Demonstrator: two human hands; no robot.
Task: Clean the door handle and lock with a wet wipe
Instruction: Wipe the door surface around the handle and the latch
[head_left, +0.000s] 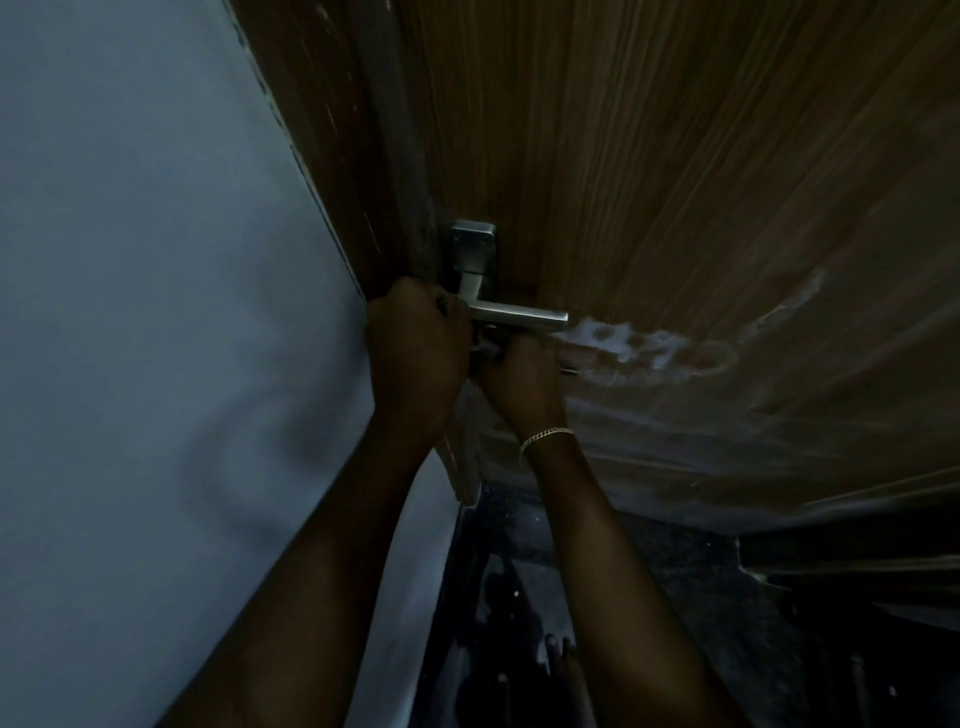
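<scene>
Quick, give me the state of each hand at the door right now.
Left hand: closed in a fist at the base of the silver metal lever door handle; what it grips is hidden.
Right hand: closed just under the lever; a wipe cannot be made out.

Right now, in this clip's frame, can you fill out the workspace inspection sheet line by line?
Surface: brown wood-grain door, white smears right of the handle.
Job's things: silver metal lever handle on its backplate; lock hidden by the hands; a pale scrap under the lever may be the wet wipe, unclear.
Clutter: nothing seen.
Hands: left hand closed at the lever's pivot end; right hand, gold chain bracelet at the wrist, pressed below the lever.
Cables: nothing seen.
Surroundings: grey-blue wall on the left, dark floor below; dim light.
</scene>
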